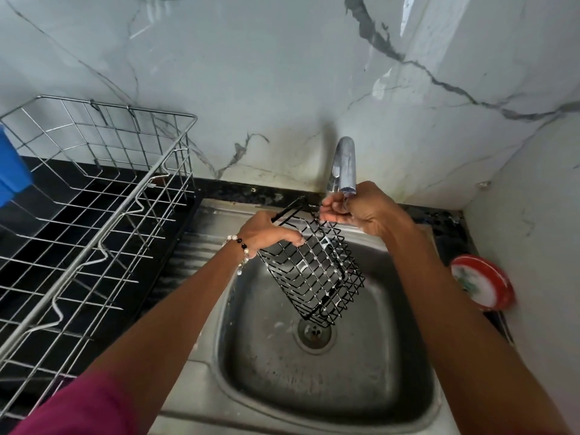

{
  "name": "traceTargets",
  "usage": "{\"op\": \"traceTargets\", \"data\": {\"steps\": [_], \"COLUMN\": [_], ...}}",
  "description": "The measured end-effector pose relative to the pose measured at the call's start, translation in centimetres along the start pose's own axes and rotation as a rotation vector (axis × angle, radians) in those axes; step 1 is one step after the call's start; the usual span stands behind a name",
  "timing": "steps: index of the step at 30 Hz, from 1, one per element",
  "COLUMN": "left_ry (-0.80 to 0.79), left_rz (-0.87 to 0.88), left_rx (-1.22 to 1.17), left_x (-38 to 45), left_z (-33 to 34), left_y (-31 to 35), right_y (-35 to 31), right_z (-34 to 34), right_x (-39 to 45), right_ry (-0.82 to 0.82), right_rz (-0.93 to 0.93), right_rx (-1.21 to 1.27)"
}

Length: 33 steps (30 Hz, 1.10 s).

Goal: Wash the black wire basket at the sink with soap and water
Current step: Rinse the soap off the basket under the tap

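I see the left hand (266,232) gripping the basket (314,271), tilted over the sink (408,387) so water drains. At two o'clock, the right hand (361,211) pinches its rim under the tap (343,164), probably rinsing.

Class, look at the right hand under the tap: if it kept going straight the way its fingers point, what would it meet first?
The right hand points left, toward the black wire basket. It would probably meet the basket's top rim first; its fingertips already look to be at it, though depth is unclear.
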State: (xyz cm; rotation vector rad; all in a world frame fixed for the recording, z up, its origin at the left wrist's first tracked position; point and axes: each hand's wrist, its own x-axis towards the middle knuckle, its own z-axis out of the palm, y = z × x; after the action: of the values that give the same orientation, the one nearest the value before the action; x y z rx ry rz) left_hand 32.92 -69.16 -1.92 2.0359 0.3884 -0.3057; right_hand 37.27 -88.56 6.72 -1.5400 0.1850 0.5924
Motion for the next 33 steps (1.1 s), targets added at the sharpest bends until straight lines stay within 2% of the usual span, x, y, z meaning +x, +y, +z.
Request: {"op": "traceTargets", "data": {"steps": [2, 5, 9, 11, 14, 17, 20, 24, 27, 29, 33], "left_ry": [0.000, 0.020, -0.001, -0.012, -0.012, -0.005, 0.018, 0.023, 0.036, 0.042, 0.117], "left_rz": [-0.033, -0.048, -0.048, -0.060, -0.074, -0.098, -0.105, -0.097, -0.108, -0.128, -0.205], "left_rx": [-0.048, -0.093, -0.137, -0.159, -0.196, -0.236, -0.270, -0.352, -0.399, -0.410, -0.509], "left_x": [-0.5, -0.7, -0.9, -0.9, -1.2, -1.4, -1.0, -1.6, -1.9, -2.2, -2.3], "left_z": [-0.3, -0.3, -0.3, -0.2, 0.0, 0.4, 0.8, 0.9, 0.7, 0.6, 0.5], "left_y": [-0.3, -1.0, -1.3, -1.5, -1.4, -1.3, -1.7, -1.8, -1.9, -2.2, -2.6], "right_y": [0.2, 0.2, 0.6, 0.6, 0.9, 0.9, 0.9, 0.7, 0.8, 0.7, 0.8], "right_z": [0.3, 0.7, 1.4, 1.7, 1.8, 1.6, 1.6, 1.5, 1.5, 1.5, 1.8], "right_x": [0.0, 0.1, 0.2, 0.4, 0.5, 0.4, 0.0, 0.0, 0.1, 0.1, -0.1], "right_ry": [-0.054, -0.017, -0.100, -0.050, -0.089, -0.029, -0.065, -0.030, -0.063, -0.024, -0.086], "right_rz": [0.021, 0.003, -0.004, -0.026, 0.000, -0.006, 0.034, 0.042, 0.052, 0.047, 0.077], "right_rx": [0.039, 0.014, 0.096, 0.055, 0.053, -0.001, 0.018, -0.040, 0.059, 0.032, 0.064]}}
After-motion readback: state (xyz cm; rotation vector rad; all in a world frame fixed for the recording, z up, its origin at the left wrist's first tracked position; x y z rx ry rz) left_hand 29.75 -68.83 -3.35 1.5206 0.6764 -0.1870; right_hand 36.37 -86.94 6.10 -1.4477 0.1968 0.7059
